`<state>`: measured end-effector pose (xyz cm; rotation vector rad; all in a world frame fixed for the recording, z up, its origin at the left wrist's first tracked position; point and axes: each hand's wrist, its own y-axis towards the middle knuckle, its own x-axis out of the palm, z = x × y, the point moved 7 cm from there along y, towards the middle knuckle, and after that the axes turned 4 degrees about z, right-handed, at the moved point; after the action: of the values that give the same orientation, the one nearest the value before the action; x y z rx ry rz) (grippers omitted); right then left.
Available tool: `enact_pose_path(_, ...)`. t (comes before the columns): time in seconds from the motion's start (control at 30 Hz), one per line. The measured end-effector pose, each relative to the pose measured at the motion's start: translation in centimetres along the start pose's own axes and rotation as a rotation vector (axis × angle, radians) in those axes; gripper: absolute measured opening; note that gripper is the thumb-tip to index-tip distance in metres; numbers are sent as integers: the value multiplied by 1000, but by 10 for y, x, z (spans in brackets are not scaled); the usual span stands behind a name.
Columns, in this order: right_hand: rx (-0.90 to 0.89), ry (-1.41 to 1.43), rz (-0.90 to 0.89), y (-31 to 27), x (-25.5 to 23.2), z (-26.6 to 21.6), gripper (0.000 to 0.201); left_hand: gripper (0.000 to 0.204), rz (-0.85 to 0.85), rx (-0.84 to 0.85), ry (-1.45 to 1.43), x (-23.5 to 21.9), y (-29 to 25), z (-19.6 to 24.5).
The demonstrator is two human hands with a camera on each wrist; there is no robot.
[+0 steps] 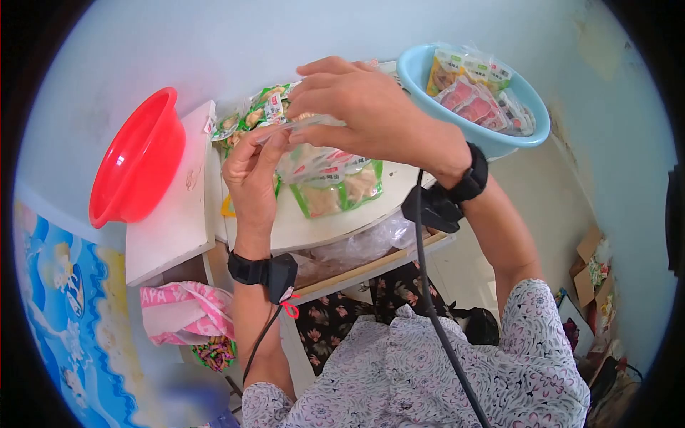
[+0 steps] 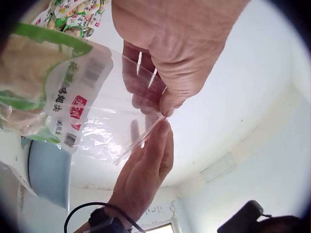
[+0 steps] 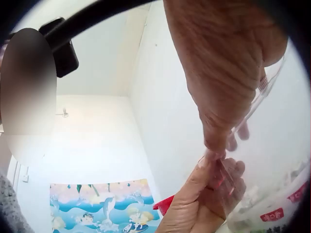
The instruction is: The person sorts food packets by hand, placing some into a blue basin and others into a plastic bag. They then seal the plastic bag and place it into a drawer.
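Your left hand [image 1: 253, 182] pinches the top edge of the clear bag [image 1: 325, 175] — your right hand [image 1: 364, 100] meets it there, though I can't tell whether that one grips. Bag's above the desk [image 1: 300, 222]; best hold it taut, working evenly.

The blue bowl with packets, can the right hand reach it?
Probably yes: the blue bowl is open on top and close to the right hand, and nothing seems in between. That hand is pinching the clear bag, though, so it may have to let go.
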<state>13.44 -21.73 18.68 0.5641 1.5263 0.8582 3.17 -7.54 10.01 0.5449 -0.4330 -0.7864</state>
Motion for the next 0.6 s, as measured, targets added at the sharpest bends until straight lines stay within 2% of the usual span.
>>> enact_pose_path(0.1,45,53,-105,5,9,10,26,16,26,15,-1,1,-1,6)
enact_pose_path(0.2,40,121,-32,-6,-4,22,24,15,20,49,28,-2,-5,9)
enact_pose_path(0.3,179,152,-29,-28,-26,46,22,15,69,53,14,-9,-4,3)
enact_pose_path(0.4,462,335,-59,-56,-43,71,21,14,81,46,-94,-15,-2,-6)
enact_pose_path(0.5,665,510,-80,-86,-32,83,25,14,70,30,-182,-13,-1,-10)
enact_pose_path(0.6,698,788,-31,-104,-4,70,36,15,66,10,-230,-13,0,-15)
